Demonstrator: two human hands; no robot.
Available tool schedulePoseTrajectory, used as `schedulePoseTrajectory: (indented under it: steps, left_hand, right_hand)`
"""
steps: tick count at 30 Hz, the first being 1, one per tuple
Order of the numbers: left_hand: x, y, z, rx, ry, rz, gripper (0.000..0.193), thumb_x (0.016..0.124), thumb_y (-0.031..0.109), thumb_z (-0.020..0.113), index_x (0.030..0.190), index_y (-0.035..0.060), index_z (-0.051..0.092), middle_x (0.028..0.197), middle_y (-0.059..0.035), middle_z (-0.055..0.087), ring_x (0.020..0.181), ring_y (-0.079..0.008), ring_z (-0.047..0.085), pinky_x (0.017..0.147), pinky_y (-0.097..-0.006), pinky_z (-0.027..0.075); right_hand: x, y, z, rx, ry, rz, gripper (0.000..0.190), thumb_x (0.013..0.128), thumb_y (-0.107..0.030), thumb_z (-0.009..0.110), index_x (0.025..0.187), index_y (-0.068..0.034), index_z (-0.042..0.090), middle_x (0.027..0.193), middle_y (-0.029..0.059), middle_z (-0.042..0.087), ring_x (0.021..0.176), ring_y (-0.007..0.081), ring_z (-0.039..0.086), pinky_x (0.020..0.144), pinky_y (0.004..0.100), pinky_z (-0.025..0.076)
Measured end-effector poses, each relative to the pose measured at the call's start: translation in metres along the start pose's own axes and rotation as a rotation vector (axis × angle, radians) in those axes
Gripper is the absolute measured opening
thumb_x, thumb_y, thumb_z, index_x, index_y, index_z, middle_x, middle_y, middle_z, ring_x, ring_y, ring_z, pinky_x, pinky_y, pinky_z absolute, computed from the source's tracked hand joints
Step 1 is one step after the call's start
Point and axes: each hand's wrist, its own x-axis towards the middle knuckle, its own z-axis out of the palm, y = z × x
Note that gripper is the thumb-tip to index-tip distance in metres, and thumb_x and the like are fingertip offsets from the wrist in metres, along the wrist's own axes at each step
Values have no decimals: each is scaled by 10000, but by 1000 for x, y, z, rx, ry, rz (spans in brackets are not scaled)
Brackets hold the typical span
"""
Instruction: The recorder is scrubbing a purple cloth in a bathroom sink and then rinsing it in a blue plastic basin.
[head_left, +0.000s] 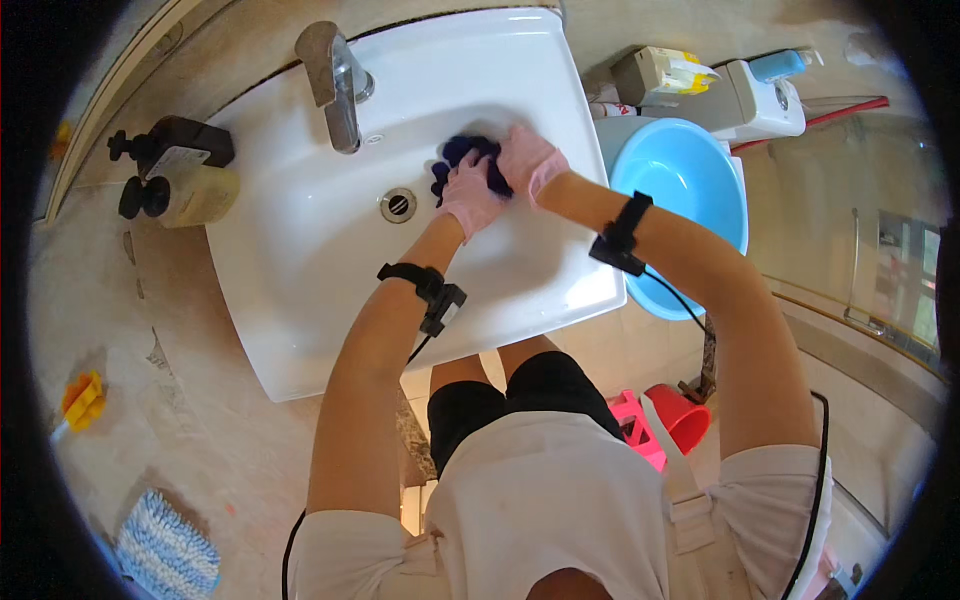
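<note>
Both hands wear thin pink gloves and are inside a white ceramic washbasin (300, 225). My left hand (472, 193) lies spread over a crumpled dark blue cloth (469, 150), pressing it against the basin's sloping side. Beside it, my right hand (525, 157) touches the cloth's right edge; its fingertips are partly hidden, so its grip cannot be told. The metal drain (397, 205) lies left of the cloth, and a chrome faucet (341, 90) stands at the basin's back.
Two pump bottles, one dark (193, 142) and one yellowish (201, 196), stand left of the basin. At right are a light blue tub (679, 180), a white toilet tank (757, 101) and a tissue pack (667, 75). A red bucket (679, 420) stands below.
</note>
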Motion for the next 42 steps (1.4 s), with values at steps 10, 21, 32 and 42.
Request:
schedulePoseTrajectory:
  steps: [10, 21, 32, 42]
  left_hand:
    - [-78, -12, -30, 240, -557, 81, 437, 644, 126, 503, 1081, 139, 500, 1071, -99, 518, 964, -286, 502, 832, -338, 400]
    - [-69, -138, -84, -1015, -3, -444, 340, 636, 149, 538, 940, -4, 538, 909, -102, 574, 864, -202, 542, 778, -290, 412]
    - [-56, -76, -116, -1181, 180, -318, 439, 627, 6, 525, 1060, 19, 457, 867, -65, 558, 790, -173, 554, 675, -269, 451]
    - [-77, -67, -108, -1528, 176, -137, 570, 609, -38, 489, 1159, 62, 381, 966, -65, 530, 856, -214, 539, 762, -329, 444]
  right_hand:
    - [-70, -99, 26, 629, -446, -67, 211, 702, -156, 497, 854, -68, 615, 873, 148, 592, 814, 274, 574, 722, 372, 443]
    - [71, -50, -36, 1671, 288, 166, 439, 714, -14, 508, 1143, -74, 441, 1019, 49, 534, 845, 128, 509, 717, 248, 424]
    - [127, -44, -125, 1690, 592, 18, 529, 702, -82, 547, 1176, -34, 317, 984, 188, 528, 881, 278, 532, 758, 310, 427]
    - [79, -23, -182, 2431, 190, 256, 491, 744, 42, 478, 1193, 31, 280, 931, 139, 506, 806, 232, 548, 693, 291, 483]
